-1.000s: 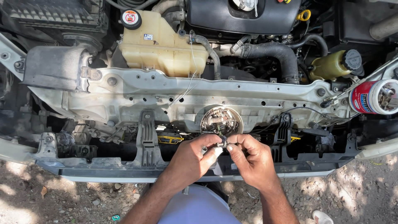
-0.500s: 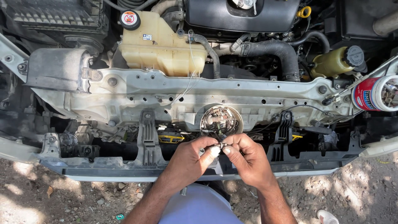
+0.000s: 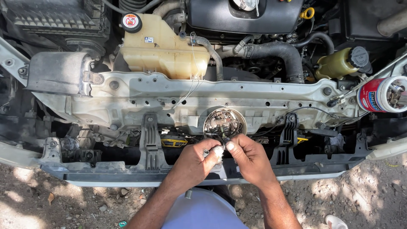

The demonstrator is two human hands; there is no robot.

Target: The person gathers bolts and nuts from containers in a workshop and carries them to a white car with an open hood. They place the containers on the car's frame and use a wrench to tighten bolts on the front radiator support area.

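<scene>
Both hands have drifted slightly right, left hand (image 3: 193, 163) and right hand (image 3: 250, 159) still pinching a small white connector (image 3: 218, 151) beneath the round horn (image 3: 224, 123).

dull grey metal crossmember (image 3: 254, 95), glossy plastic reservoir (image 3: 165, 53)

Upper left: round red-and-white warning label (image 3: 131, 21) on reservoir cap; small white rectangular sticker (image 3: 149, 40) just below. Right edge: red-and-white can (image 3: 379, 94), lying sideways.

Coolant tank (image 3: 163, 53) behind crossmember (image 3: 263, 99); round horn (image 3: 224, 123) below it, can (image 3: 381, 94) at right.
</scene>
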